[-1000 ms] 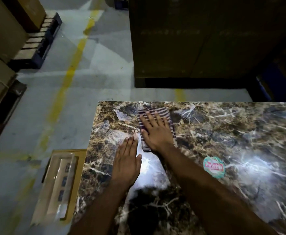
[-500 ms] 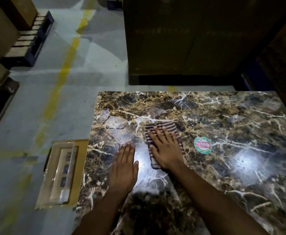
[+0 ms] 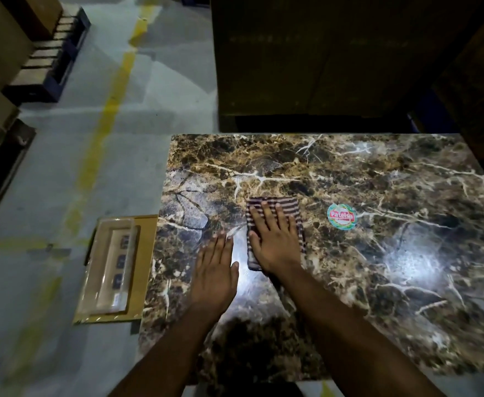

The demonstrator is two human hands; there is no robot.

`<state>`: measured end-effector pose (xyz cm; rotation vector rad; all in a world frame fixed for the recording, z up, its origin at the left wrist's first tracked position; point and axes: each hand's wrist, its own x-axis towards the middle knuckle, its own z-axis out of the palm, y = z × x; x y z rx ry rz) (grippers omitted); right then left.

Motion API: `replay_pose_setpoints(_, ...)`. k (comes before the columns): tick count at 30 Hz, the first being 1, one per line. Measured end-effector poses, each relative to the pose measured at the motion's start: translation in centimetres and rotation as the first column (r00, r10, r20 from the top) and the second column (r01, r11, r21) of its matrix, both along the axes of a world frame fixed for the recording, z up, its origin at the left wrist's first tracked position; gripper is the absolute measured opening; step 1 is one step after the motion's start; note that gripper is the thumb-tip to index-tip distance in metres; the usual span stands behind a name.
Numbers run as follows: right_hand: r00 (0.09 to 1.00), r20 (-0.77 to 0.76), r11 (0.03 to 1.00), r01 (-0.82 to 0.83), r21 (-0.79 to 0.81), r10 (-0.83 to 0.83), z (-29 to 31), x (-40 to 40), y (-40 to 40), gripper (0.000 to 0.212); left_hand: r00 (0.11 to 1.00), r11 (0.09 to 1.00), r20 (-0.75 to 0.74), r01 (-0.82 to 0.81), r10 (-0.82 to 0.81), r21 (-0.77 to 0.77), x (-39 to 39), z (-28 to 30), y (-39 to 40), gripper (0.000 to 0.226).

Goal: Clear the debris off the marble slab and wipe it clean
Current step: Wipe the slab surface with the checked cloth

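Right hand point(image 3: 275, 245) lies flat on the cloth point(image 3: 289, 206), fingers straight and a bit spread, palm pressing it down onto the slab point(image 3: 378, 282). Cloth is striped, dark w/ pale bands, folded to a rough rectangle; its far edge sticks out past the fingertips, its near left corner shows by the heel of the hand. Left hand point(image 3: 213, 273) lies flat on bare marble just left of the right hand and a bit nearer the person, fingers straight and held close together, thumb out toward the cloth; it holds nothing. Narrow strip of shiny marble between the two hands, lit by a glare patch.

Slab is brown marble w/ white veins, and both forearms reach over its near edge. Round sticker point(image 3: 341, 216), green rim w/ red band, is stuck to the slab right of the right hand, near the cloth but not touching it. Second glare patch further right, well apart from the hands. Can't tell if any debris sits on the marble; pattern too busy.

Left of the left hand, off the slab edge, a flat tan box point(image 3: 146, 267) lies on the floor point(image 3: 48, 181) w/ a clear plastic pack point(image 3: 111, 267) on top. Yellow line point(image 3: 100, 133) runs across the floor beyond it. Pallet point(image 3: 53, 53) far left, dark crate point(image 3: 306, 61) beyond the slab's far edge.
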<state>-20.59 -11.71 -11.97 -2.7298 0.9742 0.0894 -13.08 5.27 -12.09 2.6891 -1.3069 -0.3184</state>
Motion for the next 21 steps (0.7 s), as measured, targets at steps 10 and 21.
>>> replay_pose_setpoints(10,0.998,0.005,0.998,0.055,-0.004,-0.055,-0.2,-4.0,3.7,0.062,1.000,1.000,-0.023,0.008,-0.007,0.012,-2.6,0.7,2.2,0.061)
replay_pose_setpoints(21,0.996,0.001,0.996,0.089,0.005,-0.089,0.2,-8.3,7.9,0.062,0.999,0.999,-0.034,-0.012,0.011,-0.032,-5.5,1.0,5.6,0.059)
